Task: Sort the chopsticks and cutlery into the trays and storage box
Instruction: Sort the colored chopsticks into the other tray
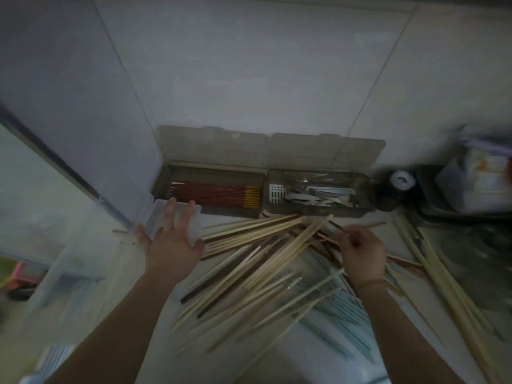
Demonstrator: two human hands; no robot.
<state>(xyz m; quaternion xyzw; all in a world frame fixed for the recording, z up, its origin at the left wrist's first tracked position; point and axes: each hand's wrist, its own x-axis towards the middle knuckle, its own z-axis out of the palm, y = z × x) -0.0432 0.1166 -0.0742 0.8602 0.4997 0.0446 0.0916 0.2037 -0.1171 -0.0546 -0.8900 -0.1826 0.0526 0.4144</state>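
Pale wooden chopsticks [266, 245] heaped, right hand [363, 252] pinching one, left hand [170, 239] spread on clear box [194, 214], no legible writing.

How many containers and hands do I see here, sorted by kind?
Dark lidded trays, lids open: 2, the left tray holding red chopsticks, the right tray holding cutlery.
Clear plastic box: 1.
Hands: 2, the left hand resting on the clear box, the right hand pinching a chopstick.
Total: 5.
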